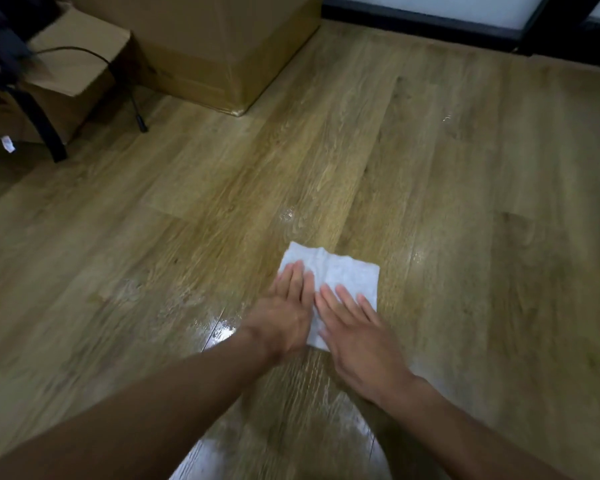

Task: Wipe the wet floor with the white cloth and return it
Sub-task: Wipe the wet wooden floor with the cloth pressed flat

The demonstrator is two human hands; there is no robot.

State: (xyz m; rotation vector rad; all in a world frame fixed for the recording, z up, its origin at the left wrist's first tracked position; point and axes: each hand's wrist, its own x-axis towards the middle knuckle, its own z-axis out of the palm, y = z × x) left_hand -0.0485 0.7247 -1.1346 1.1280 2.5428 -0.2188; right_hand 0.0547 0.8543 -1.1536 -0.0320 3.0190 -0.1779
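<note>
Both hands: our left hand (pixel 284 313) and right hand (pixel 357 332) lie flat, fingers straight, pressing the white cloth (pixel 349 275); neither curls round it.
Cloth: spread on the wooden floor (pixel 465 202), under our fingers and reaching ahead of the fingertips.
Key relation: the glossy wet patch (pixel 220 327) lies just left of our left wrist, with more sheen nearer us; a small droplet (pixel 286 214) sits ahead of the cloth.
Nearer hand: the left, we judge, for that patch.
Arms: both stretched forward, forearms converging on the cloth.

Open floor (pixel 465 202) right; cardboard boxes (pixel 222 46) block far left.
</note>
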